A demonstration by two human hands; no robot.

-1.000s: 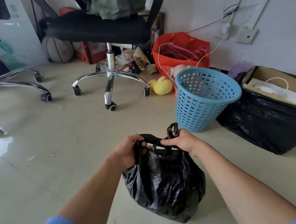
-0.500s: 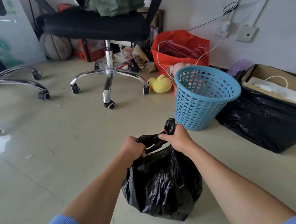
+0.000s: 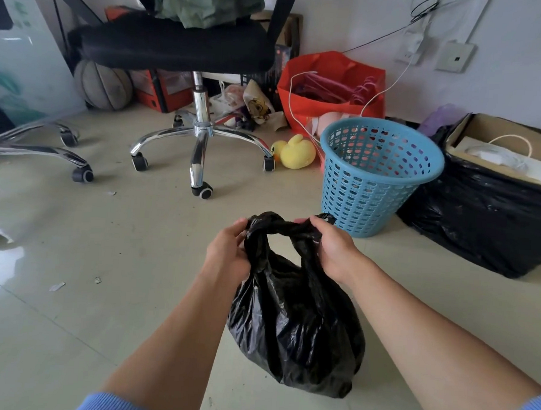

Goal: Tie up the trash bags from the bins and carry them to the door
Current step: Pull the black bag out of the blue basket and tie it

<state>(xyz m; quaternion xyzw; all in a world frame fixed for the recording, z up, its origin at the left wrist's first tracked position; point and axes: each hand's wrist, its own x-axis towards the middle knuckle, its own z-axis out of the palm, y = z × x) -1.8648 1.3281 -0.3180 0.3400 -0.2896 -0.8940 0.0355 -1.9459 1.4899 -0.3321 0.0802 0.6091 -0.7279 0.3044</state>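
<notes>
A full black trash bag (image 3: 294,325) sits on the floor in front of me. Its two top ends are twisted together into a band across the top, with a gap below it. My left hand (image 3: 227,252) grips the left end of that band. My right hand (image 3: 334,249) grips the right end, and a short tail of plastic sticks out past its fingers. Just behind the bag, to the right, stands a blue plastic basket bin (image 3: 377,176) with no liner in it.
An office chair (image 3: 201,132) on chrome wheeled legs stands ahead to the left, with a second chair base (image 3: 40,149) further left. A yellow duck toy (image 3: 295,151), a red bag (image 3: 332,85) and a black-wrapped cardboard box (image 3: 495,201) line the wall.
The two hands have moved apart, drawing the twisted bag ends out sideways into a taut band. Before that they were close together, crossing the ends over each other.
</notes>
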